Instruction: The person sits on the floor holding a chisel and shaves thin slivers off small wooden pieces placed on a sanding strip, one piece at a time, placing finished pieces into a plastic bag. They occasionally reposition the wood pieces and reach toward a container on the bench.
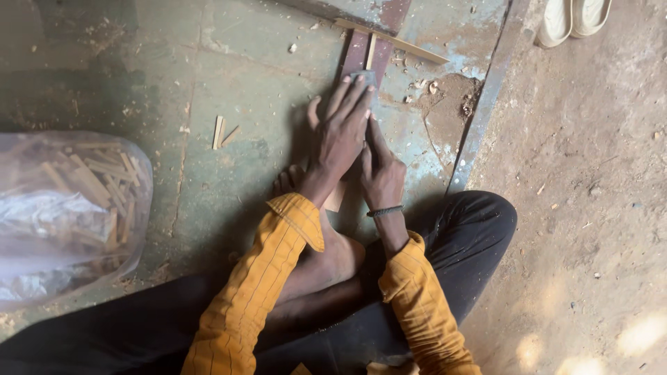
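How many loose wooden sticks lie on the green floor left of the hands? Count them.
2: a pale stick and a thinner stick beside it, apart from the left hand. Many more fill the plastic bag; some may be hidden.

I'm sitting cross-legged on a worn green floor (229, 76), left hand (340, 132) pressing flat on a thin wooden stick (366, 59) lying on a dark strip (354, 52). Right hand (381, 170) is tucked just beside it. A clear bag of sticks (69, 208) is sitting off to my left.
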